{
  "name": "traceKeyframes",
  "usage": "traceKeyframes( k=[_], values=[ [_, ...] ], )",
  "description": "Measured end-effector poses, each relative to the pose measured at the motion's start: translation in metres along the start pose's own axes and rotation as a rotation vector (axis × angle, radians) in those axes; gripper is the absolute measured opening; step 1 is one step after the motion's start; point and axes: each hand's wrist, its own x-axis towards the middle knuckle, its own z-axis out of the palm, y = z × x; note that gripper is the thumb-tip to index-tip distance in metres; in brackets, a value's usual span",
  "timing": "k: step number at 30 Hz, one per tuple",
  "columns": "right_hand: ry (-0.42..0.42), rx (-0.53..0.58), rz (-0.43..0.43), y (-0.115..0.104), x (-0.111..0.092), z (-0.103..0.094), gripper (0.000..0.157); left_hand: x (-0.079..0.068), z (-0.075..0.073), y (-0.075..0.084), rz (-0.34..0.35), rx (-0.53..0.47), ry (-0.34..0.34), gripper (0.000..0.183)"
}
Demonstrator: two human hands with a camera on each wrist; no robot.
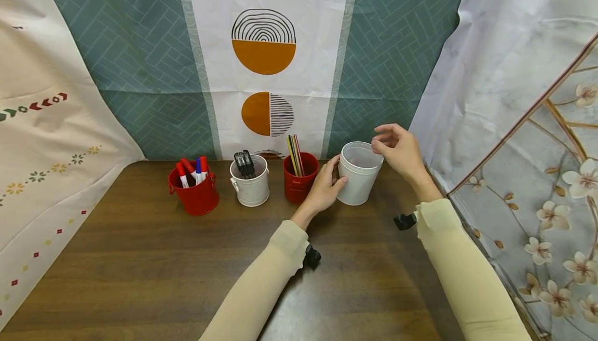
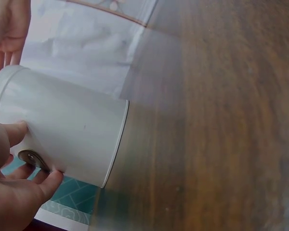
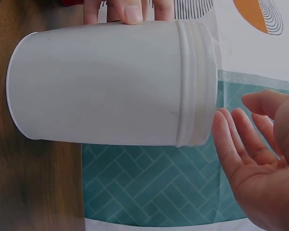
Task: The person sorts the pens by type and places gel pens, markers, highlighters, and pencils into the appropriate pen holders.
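A white metal bucket (image 1: 358, 177) stands upright on the table at the right end of a row. My left hand (image 1: 323, 189) holds its left side, thumb on the front wall and fingers around a round handle lug, as the left wrist view shows. At the right of the rim, my right hand (image 1: 399, 154) hovers with loosely bent fingers and nothing in them. The right wrist view has those fingertips (image 3: 221, 118) right by the rim of the bucket. Inside, the visible part of the bucket shows only bare wall.
Left of it on the wooden table (image 1: 187, 278) stand a red bucket (image 1: 301, 188) with thin coloured pencils, a white bucket (image 1: 252, 190) with black pens, and a red bucket (image 1: 201, 201) with red and blue markers. Patterned cloth (image 1: 140, 45) hangs behind, with floral cloth (image 1: 537, 201) at right.
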Motion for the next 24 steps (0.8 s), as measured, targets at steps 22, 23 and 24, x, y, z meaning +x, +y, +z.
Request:
traceKeyframes(
  k=[22, 23, 24],
  values=[
    [0.088, -0.234, -0.087, -0.028, -0.032, -0.03, 0.027, -0.037, -0.095, 0.08, 0.112, 0.186, -0.1, 0.069],
    [0.083, -0.245, -0.091, -0.028, -0.034, -0.032, 0.028, -0.04, -0.105, 0.084, 0.126, 0.228, -0.091, 0.068],
    [0.076, -0.254, -0.092, -0.028, -0.036, -0.034, 0.029, -0.043, -0.114, 0.087, 0.135, 0.269, -0.082, 0.067]
  ],
)
